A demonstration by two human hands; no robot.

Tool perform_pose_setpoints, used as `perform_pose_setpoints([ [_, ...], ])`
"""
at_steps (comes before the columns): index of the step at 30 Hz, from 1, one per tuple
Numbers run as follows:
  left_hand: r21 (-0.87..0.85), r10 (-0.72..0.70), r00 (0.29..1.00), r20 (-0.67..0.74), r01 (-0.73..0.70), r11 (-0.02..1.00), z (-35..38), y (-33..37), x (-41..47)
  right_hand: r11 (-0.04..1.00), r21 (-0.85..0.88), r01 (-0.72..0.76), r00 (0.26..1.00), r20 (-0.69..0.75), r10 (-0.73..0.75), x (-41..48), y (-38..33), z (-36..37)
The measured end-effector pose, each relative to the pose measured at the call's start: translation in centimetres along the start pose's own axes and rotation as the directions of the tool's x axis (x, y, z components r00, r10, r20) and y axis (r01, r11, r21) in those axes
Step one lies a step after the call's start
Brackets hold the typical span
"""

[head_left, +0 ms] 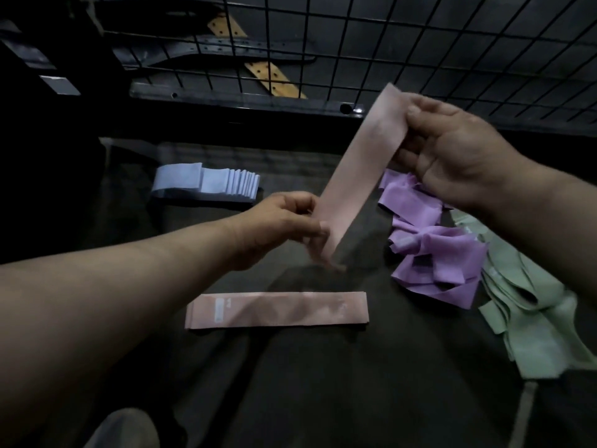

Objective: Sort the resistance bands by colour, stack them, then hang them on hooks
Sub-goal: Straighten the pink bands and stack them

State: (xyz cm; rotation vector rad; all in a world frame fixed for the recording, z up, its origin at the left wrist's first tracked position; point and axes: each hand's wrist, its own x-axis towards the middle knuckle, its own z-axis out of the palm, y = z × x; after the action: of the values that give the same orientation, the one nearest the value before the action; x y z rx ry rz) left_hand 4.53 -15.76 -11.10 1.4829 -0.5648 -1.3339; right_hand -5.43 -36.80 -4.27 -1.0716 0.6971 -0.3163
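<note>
A pink resistance band (355, 166) is stretched at a slant above the dark surface. My left hand (277, 227) pinches its lower end and my right hand (452, 156) grips its upper end. A flat stack of pink bands (277, 310) lies below my hands. Light blue bands (210, 182) sit stacked and fanned at the back left. A loose heap of purple bands (433, 250) lies under my right forearm, with a heap of pale green bands (533, 312) to its right.
A black wire grid panel (420, 43) stands behind the dark work surface (355, 383). Behind the grid lie dark metal bars and a tan perforated strip (271, 79). A dark rounded shape (126, 428) shows at the bottom left.
</note>
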Motion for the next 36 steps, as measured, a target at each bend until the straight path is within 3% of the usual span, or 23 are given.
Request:
perform_pose_setpoints([
  [5,-0.012,-0.102,0.995,0.002,0.102,0.995,-1.3,-1.7,-1.5,0.987,0.156,-0.028,0.985,-0.164,0.054,1.4,-0.4,-2.1],
  [16,-0.155,-0.134,0.949,-0.284,0.093,0.984,-3.9,-2.6,-3.3,0.992,0.08,-0.101,0.973,-0.198,0.115,0.3,0.7,-4.2],
  [22,-0.233,-0.12,0.93,-0.348,0.038,0.972,-4.3,-2.4,-4.0,0.991,0.032,-0.133,0.96,-0.245,0.136,0.2,1.7,-4.8],
  [27,-0.162,-0.096,0.902,-0.42,0.03,0.986,-4.9,-2.5,-4.8,0.968,-0.214,-0.134,0.939,-0.339,0.055,-0.4,3.8,-5.3],
  [30,-0.108,-0.106,0.858,-0.502,0.059,0.992,-5.5,-2.9,-5.6,0.918,-0.357,-0.175,0.952,-0.301,0.065,-1.9,5.3,-5.2],
  [33,-0.144,-0.185,0.767,-0.614,0.121,0.982,-5.8,-4.1,-6.9,0.758,-0.611,-0.229,0.969,-0.219,0.115,-3.5,6.9,-4.7],
  [36,-0.219,-0.29,0.7,-0.653,0.192,0.957,-5.7,-5.7,-8.7,0.552,-0.82,-0.153,0.987,-0.094,0.134,-4.9,8.9,-4.4],
])
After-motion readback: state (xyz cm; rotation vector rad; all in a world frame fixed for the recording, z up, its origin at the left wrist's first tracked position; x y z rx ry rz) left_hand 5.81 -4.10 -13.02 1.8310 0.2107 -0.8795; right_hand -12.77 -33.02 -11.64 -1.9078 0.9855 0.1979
